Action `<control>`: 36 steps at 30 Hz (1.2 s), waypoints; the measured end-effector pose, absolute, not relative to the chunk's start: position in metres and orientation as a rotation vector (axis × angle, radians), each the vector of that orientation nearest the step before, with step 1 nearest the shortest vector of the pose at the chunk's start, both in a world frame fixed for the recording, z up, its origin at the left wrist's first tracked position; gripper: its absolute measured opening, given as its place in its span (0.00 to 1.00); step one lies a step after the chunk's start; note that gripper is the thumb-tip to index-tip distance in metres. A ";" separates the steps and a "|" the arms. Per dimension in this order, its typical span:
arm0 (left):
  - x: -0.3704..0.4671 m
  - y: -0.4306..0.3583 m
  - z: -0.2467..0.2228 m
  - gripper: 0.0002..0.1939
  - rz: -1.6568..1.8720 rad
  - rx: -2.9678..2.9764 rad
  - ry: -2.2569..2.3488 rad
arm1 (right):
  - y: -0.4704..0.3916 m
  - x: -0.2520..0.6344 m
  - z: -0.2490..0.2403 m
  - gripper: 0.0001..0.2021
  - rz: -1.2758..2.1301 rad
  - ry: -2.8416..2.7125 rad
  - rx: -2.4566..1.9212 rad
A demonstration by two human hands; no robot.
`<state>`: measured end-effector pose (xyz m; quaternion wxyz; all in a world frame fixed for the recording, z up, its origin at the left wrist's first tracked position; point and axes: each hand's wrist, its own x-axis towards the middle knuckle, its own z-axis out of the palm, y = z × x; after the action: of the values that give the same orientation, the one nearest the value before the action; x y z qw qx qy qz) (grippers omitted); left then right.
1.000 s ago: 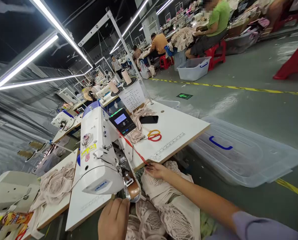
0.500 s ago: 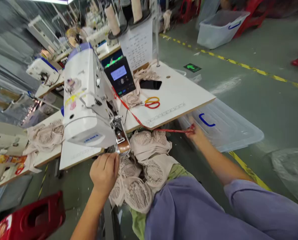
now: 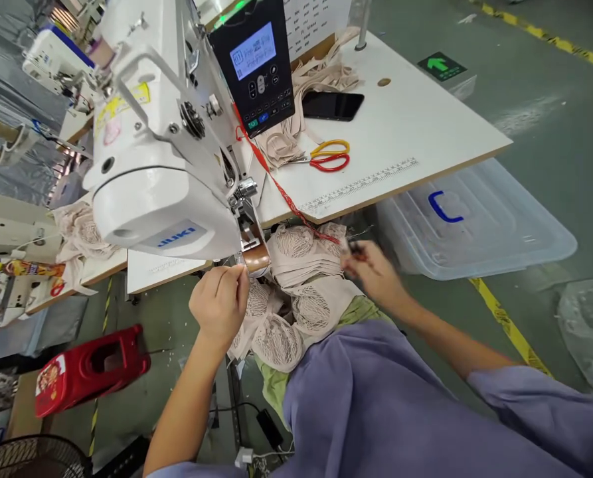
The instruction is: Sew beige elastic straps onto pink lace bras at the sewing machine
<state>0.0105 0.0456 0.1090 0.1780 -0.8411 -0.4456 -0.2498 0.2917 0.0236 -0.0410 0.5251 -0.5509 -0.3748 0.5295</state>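
My left hand (image 3: pixel 220 300) is closed in a pinch right by the needle end of the white sewing machine (image 3: pixel 147 206); whatever its fingertips hold is hidden. In my right hand (image 3: pixel 376 275), blurred by motion, is a small dark tool (image 3: pixel 356 251) that looks like thread snips. A red cord (image 3: pixel 287 198) runs from beside the control panel (image 3: pixel 259 73) across the table edge towards it. Beige lace bras (image 3: pixel 306 305) lie in a stack on my lap, between both hands and below the machine's curved bed (image 3: pixel 255 257).
On the white table (image 3: pixel 425 126) lie scissors (image 3: pixel 330 156) with yellow and red handles, a black phone (image 3: pixel 333 105) and beige strips (image 3: pixel 321 76). A lidded clear bin (image 3: pixel 500 219) stands at the right. A red stool (image 3: pixel 97 365) is on the floor at left.
My right hand has come left and inward from beside the bin, and the red cord has slackened. My left hand stays by the needle area. The view has moved closer to the machine.
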 end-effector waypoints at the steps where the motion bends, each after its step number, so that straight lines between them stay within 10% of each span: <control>1: 0.013 0.046 0.109 0.02 -0.714 -2.383 -1.268 | 0.020 0.271 -0.023 0.11 1.503 -0.877 -1.156; 6: 0.020 0.041 0.113 0.02 -0.742 -2.416 -1.338 | 0.019 0.196 0.046 0.24 2.330 -0.537 -0.556; 36: 0.032 0.067 0.102 0.12 -1.277 -2.034 -2.368 | 0.042 0.199 0.028 0.16 1.786 -0.939 -0.870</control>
<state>0.0325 0.0665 0.1019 -0.1151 -0.5990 -0.6975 -0.3761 0.1985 0.0423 0.0282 0.4549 -0.3525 -0.3805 0.7239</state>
